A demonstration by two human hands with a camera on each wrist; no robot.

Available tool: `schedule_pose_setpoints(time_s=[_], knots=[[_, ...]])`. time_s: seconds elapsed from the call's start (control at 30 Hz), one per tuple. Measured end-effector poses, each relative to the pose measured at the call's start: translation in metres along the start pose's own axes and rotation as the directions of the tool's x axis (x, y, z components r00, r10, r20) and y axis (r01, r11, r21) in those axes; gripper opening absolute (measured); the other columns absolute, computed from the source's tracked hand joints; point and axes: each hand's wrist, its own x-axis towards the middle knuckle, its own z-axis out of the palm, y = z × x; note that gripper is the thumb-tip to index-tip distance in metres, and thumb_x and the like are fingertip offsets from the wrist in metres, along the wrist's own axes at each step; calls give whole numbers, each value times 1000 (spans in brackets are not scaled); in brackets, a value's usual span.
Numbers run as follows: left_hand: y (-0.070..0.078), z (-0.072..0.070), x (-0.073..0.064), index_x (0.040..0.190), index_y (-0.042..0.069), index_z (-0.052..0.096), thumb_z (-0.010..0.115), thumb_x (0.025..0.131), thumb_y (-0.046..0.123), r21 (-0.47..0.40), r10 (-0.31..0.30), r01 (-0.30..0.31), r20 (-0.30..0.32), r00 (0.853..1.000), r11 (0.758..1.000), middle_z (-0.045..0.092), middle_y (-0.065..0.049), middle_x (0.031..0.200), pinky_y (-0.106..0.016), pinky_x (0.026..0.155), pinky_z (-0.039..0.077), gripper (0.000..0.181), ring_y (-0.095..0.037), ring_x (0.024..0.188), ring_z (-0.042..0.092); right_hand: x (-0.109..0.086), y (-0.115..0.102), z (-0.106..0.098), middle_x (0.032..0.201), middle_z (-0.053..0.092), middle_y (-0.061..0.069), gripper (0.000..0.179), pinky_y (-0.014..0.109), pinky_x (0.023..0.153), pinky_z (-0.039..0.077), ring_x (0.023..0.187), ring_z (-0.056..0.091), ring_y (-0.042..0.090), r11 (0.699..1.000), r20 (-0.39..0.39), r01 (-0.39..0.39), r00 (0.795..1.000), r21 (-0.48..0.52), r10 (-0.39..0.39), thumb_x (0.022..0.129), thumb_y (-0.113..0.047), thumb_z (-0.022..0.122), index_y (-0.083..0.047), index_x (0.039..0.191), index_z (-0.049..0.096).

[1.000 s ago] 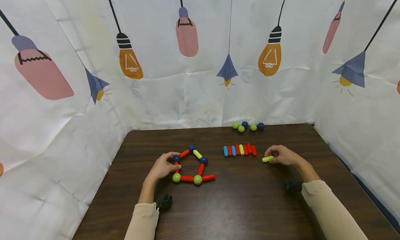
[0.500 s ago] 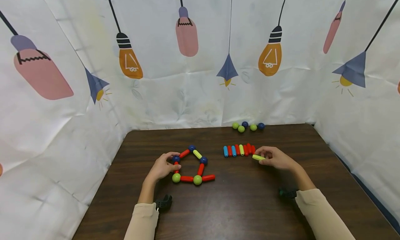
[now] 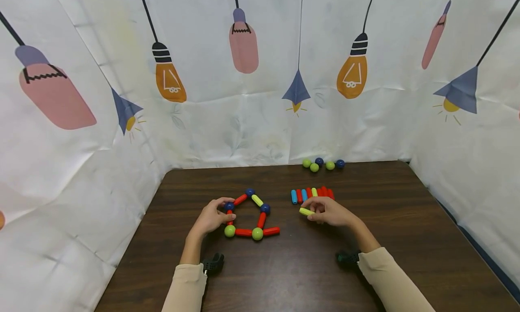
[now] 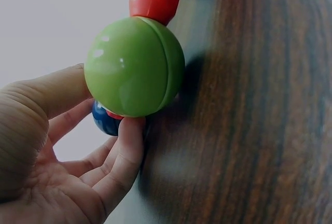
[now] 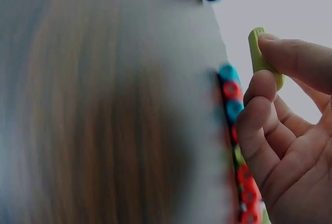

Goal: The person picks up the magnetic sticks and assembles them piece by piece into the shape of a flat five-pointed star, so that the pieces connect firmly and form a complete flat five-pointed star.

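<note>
On the left of the table lies a ring of magnetic rods and balls, with blue balls point(image 3: 250, 193), green balls point(image 3: 257, 234), red rods and one yellow rod point(image 3: 257, 200). A red rod point(image 3: 271, 231) sticks out from its lower right. My left hand point(image 3: 211, 218) grips the red rod on the ring's left side, by the blue ball; in the left wrist view a green ball point(image 4: 132, 68) hides part of that grip. My right hand point(image 3: 331, 212) pinches a yellow-green magnetic rod point(image 5: 259, 55) between thumb and fingers, in front of the row of rods.
A row of blue, red and yellow rods point(image 3: 294, 197) lies right of the ring, partly covered by the right hand. Several loose green and blue balls point(image 3: 314, 167) sit at the back edge of the dark wooden table point(image 3: 284, 276). A printed cloth point(image 3: 235, 122) hangs behind.
My right hand has moved left with the yellow-green rod, from beyond the row's right end to in front of it. My left hand and the ring have stayed put.
</note>
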Motion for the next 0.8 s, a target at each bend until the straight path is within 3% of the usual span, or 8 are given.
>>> schedule_pose_setpoints(time_s=[0.4,0.8], knots=[[1,0,-2,136,23,65,82,88,23,4,5,-5,0,1000,1000,51,-19,142,-33,69,49,50,-21,86,66,41,-15,45,90,60,9,29,29,60,51,65,56,15,1000,19,-5,1000,10,4,98,-16,70,-12,126,66],[1,0,-2,134,25,66,82,88,21,-1,-1,1,-10,1000,1000,53,-17,143,-33,68,48,49,-20,83,65,61,-17,63,88,61,5,27,33,61,55,65,60,17,999,-25,-28,999,-16,27,97,-16,72,-17,123,68]])
